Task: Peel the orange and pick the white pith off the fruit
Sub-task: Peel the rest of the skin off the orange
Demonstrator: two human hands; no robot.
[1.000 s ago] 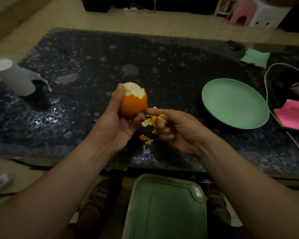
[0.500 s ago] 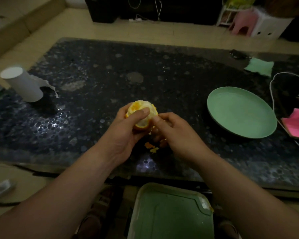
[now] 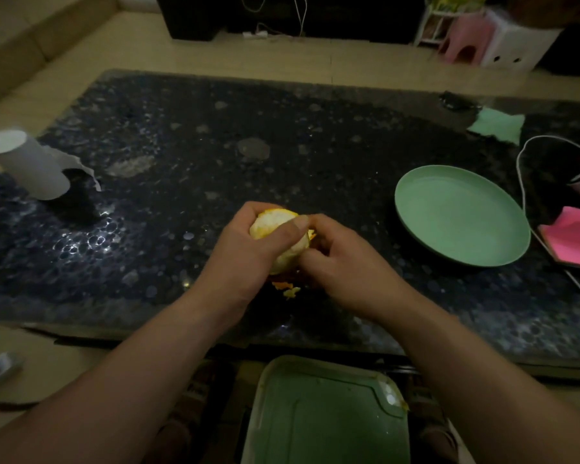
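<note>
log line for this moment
phase: peeling | left hand: grips orange | right hand: curled on orange | peel scraps: on table

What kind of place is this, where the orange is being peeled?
Most likely a home living room: a low glass-topped coffee table, a dark cabinet with cables along the far wall, and small plastic stools on the tiled floor.
</note>
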